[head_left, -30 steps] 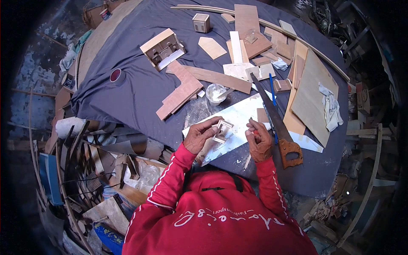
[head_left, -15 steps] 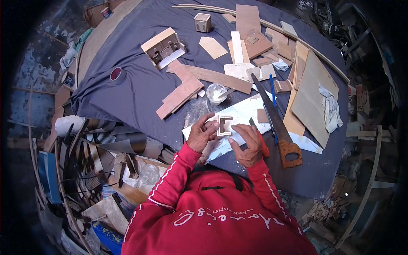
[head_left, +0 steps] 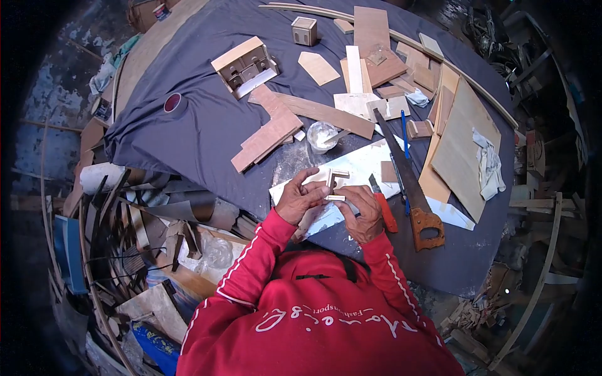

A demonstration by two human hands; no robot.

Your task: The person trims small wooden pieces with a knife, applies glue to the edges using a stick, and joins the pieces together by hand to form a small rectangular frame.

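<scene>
My left hand (head_left: 302,199) pinches the left side of a small three-sided wooden frame (head_left: 339,173), held over a white board (head_left: 367,155). The fingers of my right hand (head_left: 364,212) are closed at the frame's lower right corner, with the thumb just below it. Part of the frame is hidden behind the fingers. Beside my right hand lies a utility knife (head_left: 386,214) with a red handle. Beyond the board stands a plastic cup (head_left: 322,136) of white paste with a stick in it.
To the right lie a handsaw (head_left: 429,228), a blue rod (head_left: 405,135) and a large plywood panel (head_left: 465,150) with a rag (head_left: 488,164). Farther back are a small wooden box (head_left: 304,31), an open-fronted box (head_left: 246,65), a tape roll (head_left: 172,102) and several wood offcuts.
My right hand has moved left and up, and its fingers have closed on the frame. The frame has tilted a little in my left hand.
</scene>
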